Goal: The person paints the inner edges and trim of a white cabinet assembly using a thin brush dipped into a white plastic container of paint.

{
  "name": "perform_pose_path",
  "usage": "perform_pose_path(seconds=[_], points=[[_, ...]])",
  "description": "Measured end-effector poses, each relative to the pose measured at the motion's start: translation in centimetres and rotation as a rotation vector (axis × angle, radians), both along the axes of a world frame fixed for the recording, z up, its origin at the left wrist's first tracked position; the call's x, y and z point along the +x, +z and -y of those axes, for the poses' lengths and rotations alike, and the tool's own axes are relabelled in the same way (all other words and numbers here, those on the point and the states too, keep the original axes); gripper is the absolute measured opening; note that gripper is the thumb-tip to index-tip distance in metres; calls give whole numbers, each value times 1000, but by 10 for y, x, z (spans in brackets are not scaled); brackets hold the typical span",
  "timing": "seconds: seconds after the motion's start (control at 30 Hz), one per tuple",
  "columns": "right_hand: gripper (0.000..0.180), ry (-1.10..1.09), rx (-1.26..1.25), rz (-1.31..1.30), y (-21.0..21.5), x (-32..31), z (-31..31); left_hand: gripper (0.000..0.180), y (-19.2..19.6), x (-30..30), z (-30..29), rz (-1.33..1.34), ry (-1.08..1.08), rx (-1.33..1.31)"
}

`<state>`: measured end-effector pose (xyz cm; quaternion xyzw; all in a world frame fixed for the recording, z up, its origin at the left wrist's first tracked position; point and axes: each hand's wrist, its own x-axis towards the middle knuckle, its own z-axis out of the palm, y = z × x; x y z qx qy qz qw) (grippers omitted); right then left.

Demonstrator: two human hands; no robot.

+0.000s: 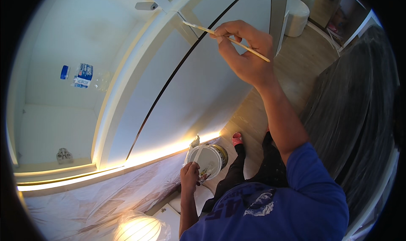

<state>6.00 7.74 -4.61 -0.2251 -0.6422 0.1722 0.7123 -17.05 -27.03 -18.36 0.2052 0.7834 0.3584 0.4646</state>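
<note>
The right hand [256,65] pinches the brush [203,28] mid-handle, its tip near the frame [163,29]. It looks light, stiff-handled and soft-tipped (slippery if wet), so best held there. The left hand [189,175] curls by the bucket [220,155]; its hold I cannot tell.

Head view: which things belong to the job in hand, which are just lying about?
In hand:
- paintbrush, in the right hand
- white cabinet, near the tip
- bucket, probably, by the left hand

Apparently lying about:
- blue-labelled plastic bottle
- lit lamp
</note>
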Motion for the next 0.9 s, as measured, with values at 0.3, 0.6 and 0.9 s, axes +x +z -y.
perform_pose_path(seconds=[0.3,0.6,0.9], points=[[12,8,62,-47,13,-2,-3,28,4,2,-2,-38,-38,-1],[12,3,70,-46,15,-2,-2,28,6,3,-3,-66,-54,6],[13,4,37,48,10,5,3,28,1,1,-1,5,15,-2]])
